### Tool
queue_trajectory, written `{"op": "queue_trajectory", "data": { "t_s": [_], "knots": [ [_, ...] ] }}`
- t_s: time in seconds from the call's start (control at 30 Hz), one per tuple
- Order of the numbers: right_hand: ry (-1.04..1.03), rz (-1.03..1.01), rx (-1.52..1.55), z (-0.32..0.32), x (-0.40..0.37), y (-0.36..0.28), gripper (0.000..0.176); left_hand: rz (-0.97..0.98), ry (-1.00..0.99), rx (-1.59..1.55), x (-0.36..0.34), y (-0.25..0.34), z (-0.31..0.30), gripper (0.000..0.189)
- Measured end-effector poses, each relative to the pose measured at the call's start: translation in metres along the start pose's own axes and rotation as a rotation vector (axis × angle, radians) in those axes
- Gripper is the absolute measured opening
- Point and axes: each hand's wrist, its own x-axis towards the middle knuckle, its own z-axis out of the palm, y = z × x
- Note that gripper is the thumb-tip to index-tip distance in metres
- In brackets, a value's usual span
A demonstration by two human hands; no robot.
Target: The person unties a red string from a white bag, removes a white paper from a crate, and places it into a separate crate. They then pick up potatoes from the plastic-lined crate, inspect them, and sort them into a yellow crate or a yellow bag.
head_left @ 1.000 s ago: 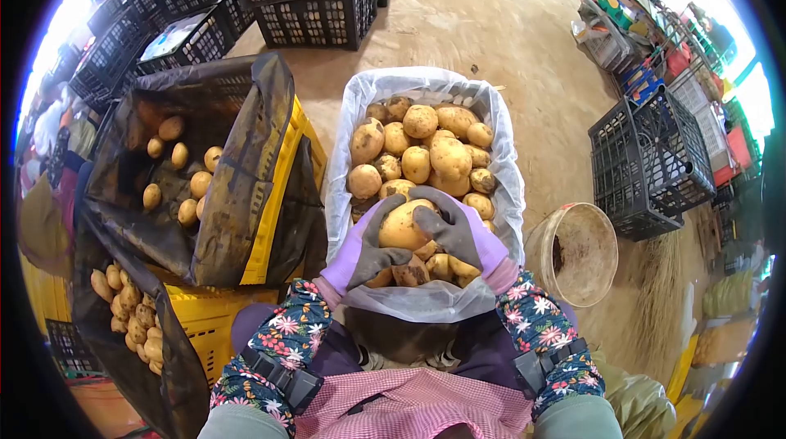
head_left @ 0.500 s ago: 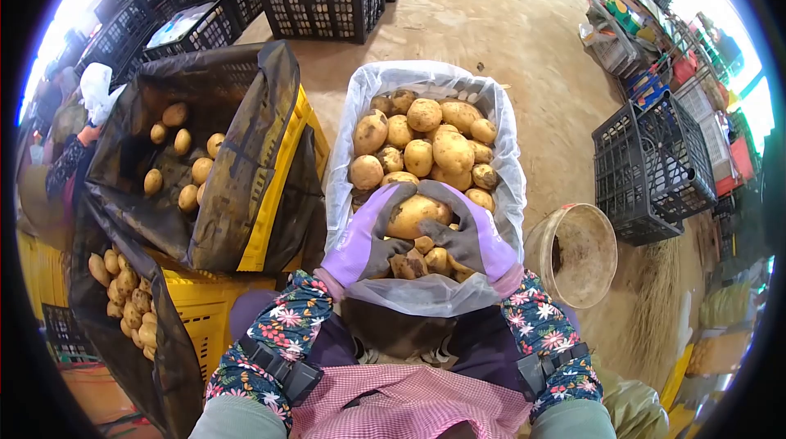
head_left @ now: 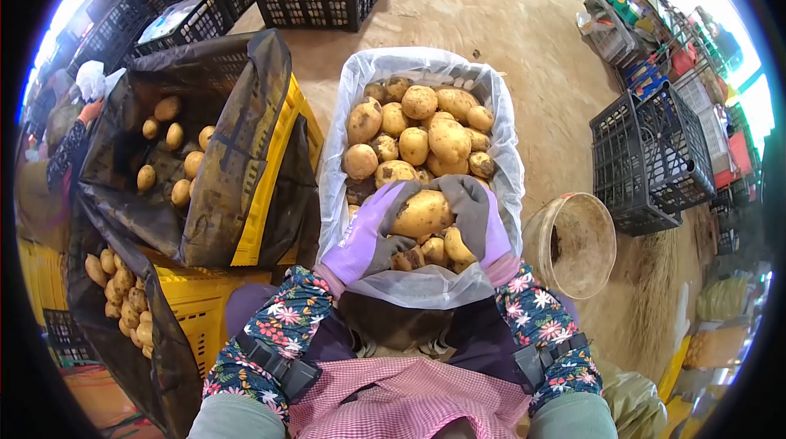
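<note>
Head view shows the left hand (head_left: 368, 234) and the right hand (head_left: 481, 222), both gloved, clamped around one large potato (head_left: 423, 213) — the grip is closed on its two ends. It sits over the near part of the white-lined crate (head_left: 334, 132), just above the loose potatoes (head_left: 449, 140). It looks firm and fairly heavy for its kind, probably stiff under the fingers, with dusty skin that could slip or scuff. The rounded ends seem the best hold — light pressure should do, since a drop may bruise it.
</note>
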Motion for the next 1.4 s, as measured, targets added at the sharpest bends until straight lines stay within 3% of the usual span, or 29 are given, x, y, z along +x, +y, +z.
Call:
{"op": "queue_trajectory", "data": {
  "t_s": [0.07, 0.13, 0.17, 0.27, 0.4, 0.5, 0.6, 0.73, 0.93, 1.03, 1.23, 1.3, 1.33, 1.4],
  "knots": [
    [-0.077, -0.072, 0.103, -0.002, 0.001, 0.005, 0.035, 0.025, -0.01, -0.022, 0.003, 0.003, -0.002, 0.084],
    [-0.056, -0.25, -0.081, 0.008, -0.001, 0.007, 0.036, 0.046, -0.009, -0.037, 0.005, 0.009, -0.006, 0.083],
    [-0.002, -0.468, -0.354, 0.014, -0.005, 0.006, 0.035, 0.054, 0.006, 0.01, 0.004, 0.012, -0.006, 0.082],
    [0.033, -0.317, -0.479, 0.016, -0.014, -0.008, 0.033, 0.012, 0.001, 0.011, 0.001, 0.01, -0.001, 0.081],
    [0.004, -0.163, -0.184, 0.007, -0.009, -0.003, 0.032, -0.047, -0.027, 0.028, 0.0, 0.016, 0.0, 0.08],
    [-0.092, -0.094, 0.037, -0.001, 0.001, 0.015, 0.034, 0.013, 0.007, 0.018, 0.001, 0.004, 0.001, 0.08],
    [-0.083, -0.192, 0.011, 0.01, -0.006, 0.007, 0.04, 0.079, 0.054, 0.135, 0.001, 0.005, 0.0, 0.079],
    [-0.19, -0.105, -0.042, 0.007, -0.003, 0.012, 0.049, 0.06, 0.058, 0.189, -0.001, 0.001, -0.002, 0.079],
    [-0.395, -0.337, 0.061, -0.003, 0.003, 0.024, 0.066, 0.109, 0.066, -0.019, 0.003, -0.011, -0.006, 0.08],
    [-0.457, -0.262, 0.095, -0.007, 0.001, 0.019, 0.074, 0.011, 0.014, -0.163, 0.002, -0.008, -0.005, 0.08],
    [-0.386, -0.032, 0.153, -0.005, -0.011, 0.0, 0.057, -0.246, -0.017, -0.679, 0.004, -0.004, -0.005, 0.078],
    [-0.257, 0.094, 0.254, -0.001, -0.006, 0.002, 0.05, -0.108, -0.084, -0.35, 0.004, -0.014, -0.002, 0.079],
    [-0.256, 0.096, 0.254, 0.0, -0.006, 0.005, 0.05, -0.109, -0.085, -0.351, 0.004, -0.01, -0.003, 0.079],
    [-0.256, -0.038, 0.089, 0.0, -0.006, 0.013, 0.045, -0.038, -0.129, 0.082, 0.004, 0.0, -0.005, 0.08]
  ]
}}
